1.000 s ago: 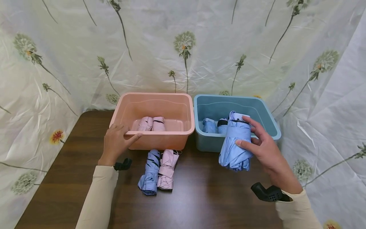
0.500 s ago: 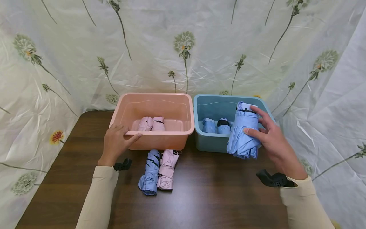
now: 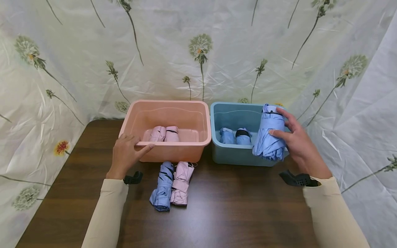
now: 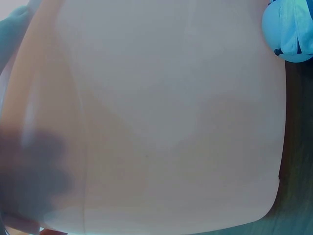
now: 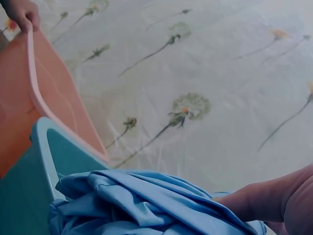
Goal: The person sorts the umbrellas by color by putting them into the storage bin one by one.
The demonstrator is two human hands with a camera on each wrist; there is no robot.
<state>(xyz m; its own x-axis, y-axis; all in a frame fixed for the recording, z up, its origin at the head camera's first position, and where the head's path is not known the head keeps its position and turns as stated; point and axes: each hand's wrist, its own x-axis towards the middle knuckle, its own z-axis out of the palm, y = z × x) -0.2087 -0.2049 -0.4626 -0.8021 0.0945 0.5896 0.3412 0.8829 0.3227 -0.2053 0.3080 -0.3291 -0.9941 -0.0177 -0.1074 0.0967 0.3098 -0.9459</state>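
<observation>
Arms (image 3: 107,213) outstretched, the left hand (image 3: 124,155) grips the pink bin's rim (image 3: 176,144), the right hand (image 3: 299,146) a blue umbrella (image 3: 267,144).

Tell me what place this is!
Probably a screened-off indoor workspace; I can't tell which room. See the dark brown, wood-look table, the white flower-printed sheet behind it, plus a salmon-pink rectangular plastic tub and a blue rectangular plastic tub.

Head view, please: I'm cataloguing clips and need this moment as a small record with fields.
Left hand: grips the pink bin's rim
Right hand: holds a large blue bundle
Pink bin: two pink bundles inside
Blue bin: two blue bundles visible inside
Table: slim blue bundle beside slim pink bundle
</observation>
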